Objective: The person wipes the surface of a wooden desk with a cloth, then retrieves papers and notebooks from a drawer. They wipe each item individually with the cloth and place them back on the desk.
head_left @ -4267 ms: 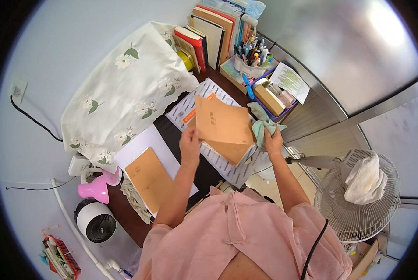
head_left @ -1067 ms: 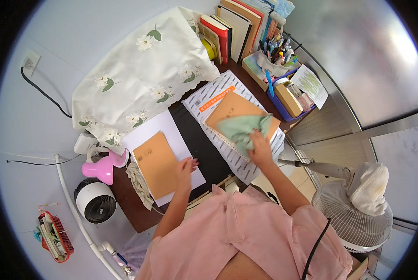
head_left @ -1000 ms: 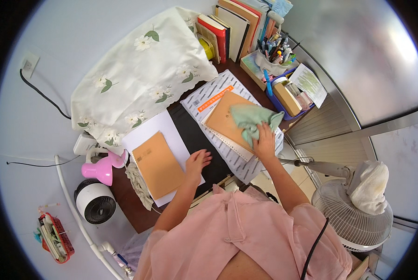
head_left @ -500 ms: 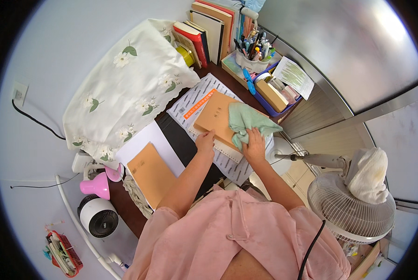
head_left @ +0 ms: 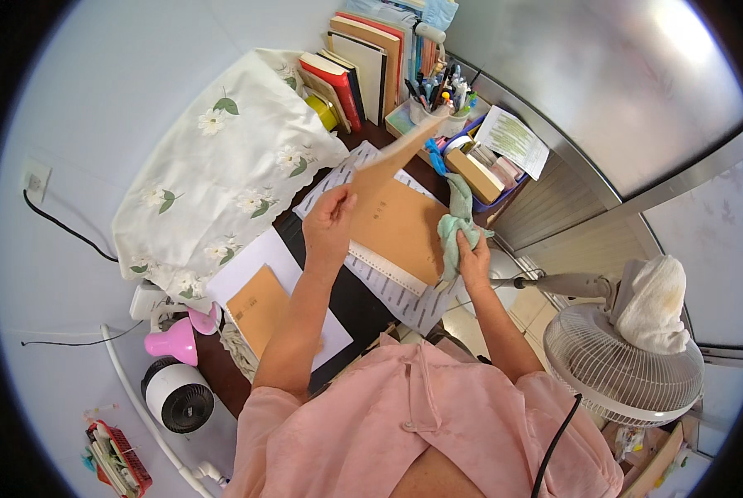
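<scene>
My left hand [head_left: 328,222] is closed on a tan kraft-covered notebook [head_left: 398,156], held raised and tilted above the desk. Beneath it lies another tan notebook [head_left: 409,232], with a strip of white punched pages [head_left: 386,265] showing along its near edge. These rest on printed paper sheets [head_left: 417,311]. In my right hand [head_left: 474,262], a bunched pale green cloth [head_left: 457,231] hangs beside the right edge of the lying notebook. Left of my left forearm, a further tan notebook [head_left: 259,309] sits on a white sheet [head_left: 232,264] next to a black folder [head_left: 356,297].
A flowered white cloth [head_left: 210,178] covers something at the back left. Upright books [head_left: 330,79], a pen holder [head_left: 452,123] and a blue basket [head_left: 489,202] line the far side. A pedestal fan [head_left: 620,365] stands right; a pink lamp [head_left: 172,342] and small fan [head_left: 180,398] are left.
My left hand has lifted the upper tan notebook up off the lower one. My right hand has drawn the green cloth off the cover toward the right, gathering it up.
</scene>
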`<state>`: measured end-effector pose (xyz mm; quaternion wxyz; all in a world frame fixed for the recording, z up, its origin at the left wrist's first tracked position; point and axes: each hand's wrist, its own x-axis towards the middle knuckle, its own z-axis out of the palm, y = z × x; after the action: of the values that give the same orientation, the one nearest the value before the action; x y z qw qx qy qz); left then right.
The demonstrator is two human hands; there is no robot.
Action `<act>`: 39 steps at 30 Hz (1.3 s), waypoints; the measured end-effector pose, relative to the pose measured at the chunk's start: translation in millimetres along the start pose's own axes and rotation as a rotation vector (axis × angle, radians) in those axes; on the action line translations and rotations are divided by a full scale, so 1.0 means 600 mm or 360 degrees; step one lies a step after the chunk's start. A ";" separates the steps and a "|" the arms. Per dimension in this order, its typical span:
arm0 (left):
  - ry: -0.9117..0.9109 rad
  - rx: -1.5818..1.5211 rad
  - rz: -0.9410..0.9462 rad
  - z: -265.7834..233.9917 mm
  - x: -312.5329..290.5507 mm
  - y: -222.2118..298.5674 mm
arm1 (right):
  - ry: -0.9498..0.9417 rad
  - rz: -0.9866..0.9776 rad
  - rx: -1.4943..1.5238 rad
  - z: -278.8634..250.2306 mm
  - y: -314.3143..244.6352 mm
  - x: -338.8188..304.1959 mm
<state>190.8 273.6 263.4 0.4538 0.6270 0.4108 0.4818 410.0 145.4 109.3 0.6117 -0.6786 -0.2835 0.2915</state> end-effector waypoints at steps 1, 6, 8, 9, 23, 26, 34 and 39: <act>-0.0098 0.0170 0.0210 -0.007 -0.007 0.016 | 0.0013 -0.0027 0.0022 -0.005 0.001 0.006; -0.0300 0.0583 0.0497 -0.053 -0.098 -0.101 | -0.0053 -0.0001 0.0054 -0.019 0.002 0.013; -0.0111 0.0144 -0.0061 -0.048 -0.159 -0.183 | -0.0106 -0.0053 -0.0096 -0.013 -0.006 0.002; 0.0111 -0.0127 -0.0389 -0.022 -0.186 -0.192 | -0.0162 -0.0029 -0.0197 -0.006 0.004 -0.006; 0.0115 -0.1047 -0.1506 -0.017 -0.266 -0.262 | -0.0431 -0.0927 -0.1258 0.205 0.036 0.051; 0.0122 -0.1070 -0.1535 -0.012 -0.265 -0.257 | -0.0928 -0.0940 -0.0826 0.259 0.038 0.056; 0.0245 -0.1276 -0.1636 -0.015 -0.283 -0.270 | -0.1391 -0.1140 -0.0779 0.111 0.043 -0.093; 0.0195 -0.1194 -0.1526 -0.001 -0.260 -0.257 | -0.0604 -0.0952 -0.1265 0.060 0.037 -0.038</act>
<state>147.2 163.7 78.7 0.7855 0.1409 0.4749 0.3710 368.7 150.1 85.2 0.3017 -0.6828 -0.6590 0.0920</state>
